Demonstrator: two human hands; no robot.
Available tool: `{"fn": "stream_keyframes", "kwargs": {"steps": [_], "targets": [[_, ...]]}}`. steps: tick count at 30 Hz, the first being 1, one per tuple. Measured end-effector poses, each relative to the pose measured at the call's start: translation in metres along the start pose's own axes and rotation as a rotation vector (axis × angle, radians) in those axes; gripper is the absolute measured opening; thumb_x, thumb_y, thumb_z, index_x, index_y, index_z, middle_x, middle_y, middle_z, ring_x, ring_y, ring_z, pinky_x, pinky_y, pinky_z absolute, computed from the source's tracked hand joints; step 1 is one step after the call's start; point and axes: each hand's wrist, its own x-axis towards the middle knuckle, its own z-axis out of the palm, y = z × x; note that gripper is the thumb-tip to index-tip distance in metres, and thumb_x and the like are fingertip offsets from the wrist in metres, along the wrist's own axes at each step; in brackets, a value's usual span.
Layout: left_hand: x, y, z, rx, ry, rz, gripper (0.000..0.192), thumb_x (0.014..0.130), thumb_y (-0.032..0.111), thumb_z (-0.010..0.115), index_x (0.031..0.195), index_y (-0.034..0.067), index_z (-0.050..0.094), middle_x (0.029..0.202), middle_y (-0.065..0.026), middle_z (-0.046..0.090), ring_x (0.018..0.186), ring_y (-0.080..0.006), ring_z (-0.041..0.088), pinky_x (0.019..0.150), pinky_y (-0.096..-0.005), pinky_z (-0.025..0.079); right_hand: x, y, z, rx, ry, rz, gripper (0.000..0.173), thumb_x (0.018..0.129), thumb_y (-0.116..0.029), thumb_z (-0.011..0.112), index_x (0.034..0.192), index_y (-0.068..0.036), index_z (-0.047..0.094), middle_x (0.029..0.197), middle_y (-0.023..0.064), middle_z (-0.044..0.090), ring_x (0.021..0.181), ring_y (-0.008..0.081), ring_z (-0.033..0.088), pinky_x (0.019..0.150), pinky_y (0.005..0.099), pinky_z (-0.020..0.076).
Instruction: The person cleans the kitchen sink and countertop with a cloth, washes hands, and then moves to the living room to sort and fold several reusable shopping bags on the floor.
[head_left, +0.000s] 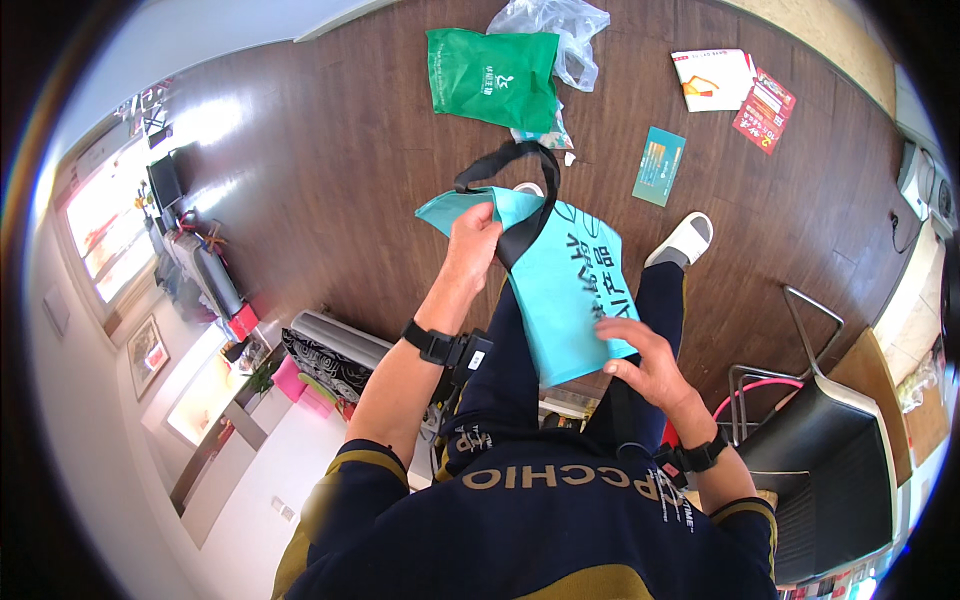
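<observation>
A turquoise tote bag (555, 300) with black printed writing and black strap handles (546, 169) lies over my lap, its top edge pointing away to the upper left. My left hand (474, 240) grips the bag's top edge beside a handle, fingertips partly hidden by the fabric. My right hand (646, 360) is at the bag's lower right corner, thumb and fingers apart; whether the fingertips touch the fabric is unclear. Beyond the bag, a green bag (491, 79) with white print lies flat on the wooden floor.
A clear plastic bag (581, 37) lies behind the green one. A teal card (659, 166), a white printed packet (712, 81) and a red leaflet (765, 112) are on the floor. A black chair (817, 457) stands at right; a dark patterned cushioned seat (330, 356) is at left.
</observation>
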Motion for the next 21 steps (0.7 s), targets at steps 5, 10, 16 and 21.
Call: {"fn": "stream_keyframes", "kwargs": {"steps": [5, 10, 16, 21], "targets": [[-0.020, -0.016, 0.033, 0.583, -0.093, 0.302, 0.005, 0.081, -0.002, 0.054, 0.083, -0.001, 0.058, 0.075, -0.0021, 0.062, 0.071, -0.0076, 0.055, 0.063, -0.0260, 0.046, 0.048, 0.027, 0.013, 0.429, 0.128, 0.401, 0.051, 0.095, -0.043, 0.047, 0.124, -0.001, 0.051, 0.105, 0.0103, 0.062, 0.091, 0.0164, 0.061, 0.079, 0.0292, 0.0483], [-0.032, -0.020, 0.055, 0.766, -0.066, 0.377, 0.014, 0.081, -0.002, 0.050, 0.093, 0.002, 0.054, 0.074, -0.0221, 0.056, 0.065, -0.0271, 0.059, 0.063, -0.0364, 0.046, 0.089, 0.037, 0.008, 0.611, 0.445, 0.353, 0.020, 0.095, -0.010, 0.046, 0.110, -0.007, 0.059, 0.094, 0.0002, 0.062, 0.080, 0.0093, 0.060, 0.067, 0.0233, 0.0503], [-0.035, -0.032, 0.059, 0.784, -0.248, 0.325, 0.068, 0.085, 0.009, 0.051, 0.146, 0.020, 0.023, 0.086, -0.0276, 0.062, 0.082, -0.0432, 0.061, 0.068, -0.0464, 0.046, 0.085, 0.002, 0.002, -0.222, 0.366, 0.029, 0.032, 0.079, -0.012, 0.065, 0.111, -0.012, 0.062, 0.094, 0.0075, 0.058, 0.072, 0.0221, 0.062, 0.066, 0.0331, 0.0488], [-0.039, -0.043, 0.063, 0.829, -0.282, 0.198, 0.064, 0.087, 0.016, 0.053, 0.146, 0.015, 0.026, 0.094, -0.0286, 0.062, 0.090, -0.0437, 0.060, 0.075, -0.0447, 0.047, 0.097, 0.003, 0.009, -0.364, 0.319, 0.306, 0.031, 0.077, -0.020, 0.066, 0.105, -0.008, 0.059, 0.098, 0.0099, 0.057, 0.079, 0.0272, 0.064, 0.070, 0.0390, 0.0512]]}}
